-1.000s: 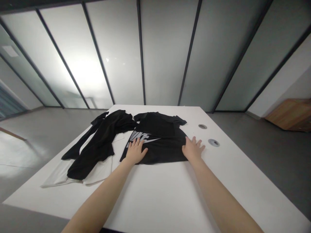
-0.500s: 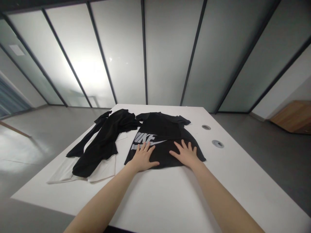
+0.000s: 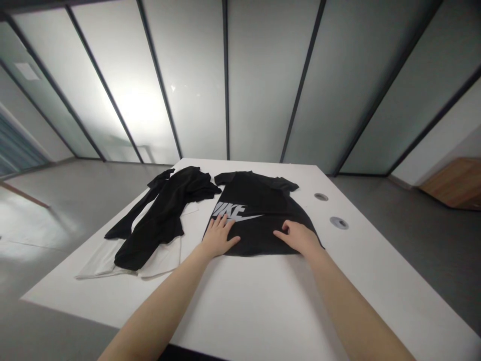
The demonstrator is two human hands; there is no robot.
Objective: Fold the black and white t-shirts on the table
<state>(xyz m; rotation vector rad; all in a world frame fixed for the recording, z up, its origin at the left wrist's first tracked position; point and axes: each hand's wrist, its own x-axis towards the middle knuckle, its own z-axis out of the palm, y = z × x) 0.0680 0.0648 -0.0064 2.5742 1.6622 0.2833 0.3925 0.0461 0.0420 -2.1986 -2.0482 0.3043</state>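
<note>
A black T-shirt [image 3: 259, 198] lies spread on the white table, with its sleeves toward the far side and grey NIKE lettering with a swoosh across its left part. My left hand [image 3: 218, 237] rests flat on the shirt over the swoosh, fingers spread and thumb out. On the shirt's lower right part is my right hand [image 3: 299, 237], its fingers bent and its thumb apart from them. I see no cloth pinched between them; some of its fingertips are hidden under the hand.
Left of the shirt, a black garment [image 3: 160, 220] lies loosely over white cloth [image 3: 163, 258]. Two round grommets [image 3: 339, 222] are set in the right side of the white table [image 3: 248, 296]. Beyond its far edge stands a frosted glass partition [image 3: 259, 85].
My right hand has shifted slightly right and its fingers have gone from spread flat to bent. My left hand stays flat on the shirt. The shirt's lower part looks smoother.
</note>
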